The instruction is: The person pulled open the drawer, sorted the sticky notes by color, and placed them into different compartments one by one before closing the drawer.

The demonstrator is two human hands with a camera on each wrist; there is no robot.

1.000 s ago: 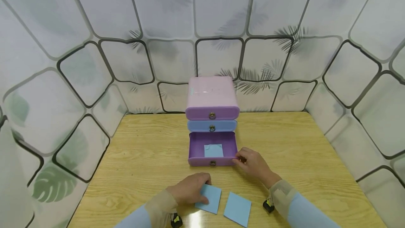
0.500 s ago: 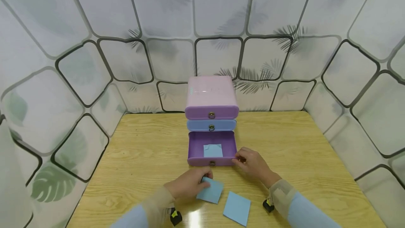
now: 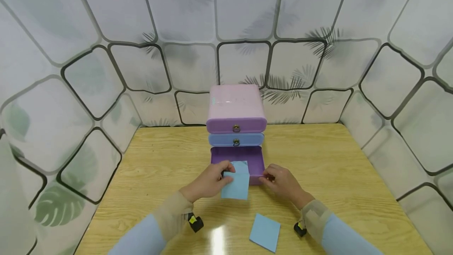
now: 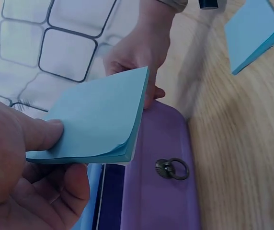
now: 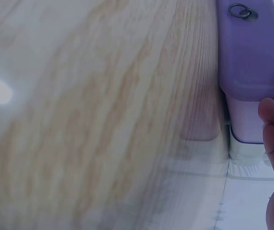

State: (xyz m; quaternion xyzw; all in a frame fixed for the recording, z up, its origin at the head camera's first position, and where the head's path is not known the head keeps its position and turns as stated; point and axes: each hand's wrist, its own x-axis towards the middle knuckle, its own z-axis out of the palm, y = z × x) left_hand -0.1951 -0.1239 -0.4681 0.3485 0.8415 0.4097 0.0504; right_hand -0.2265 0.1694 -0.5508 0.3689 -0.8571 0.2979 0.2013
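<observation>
My left hand [image 3: 208, 182] pinches a pad of light-blue sticky notes [image 4: 98, 117] by one side, thumb on top and fingers below. It holds the pad over the front of the pulled-out purple bottom drawer [image 3: 257, 163]. Another blue sticky-note pad [image 3: 241, 166] lies in that drawer, partly hidden by the held one. At the drawer's right front corner, my right hand [image 3: 284, 182] grips the edge between thumb and fingers. The right wrist view shows its fingertips [image 5: 270, 111] beside the purple drawer front [image 5: 252, 52].
The small pink chest [image 3: 235, 103] stands near the back of the wooden table [image 3: 159, 160]. Its purple top drawer [image 3: 216, 126] and blue middle drawer [image 3: 216, 139] are closed. A third blue sticky-note pad [image 3: 265, 232] lies near me. A patterned curtain [image 3: 191, 66] surrounds the table.
My left hand has lifted the sticky-note pad off the table and carried it forward to the drawer front. The right hand has stayed at the drawer's corner.
</observation>
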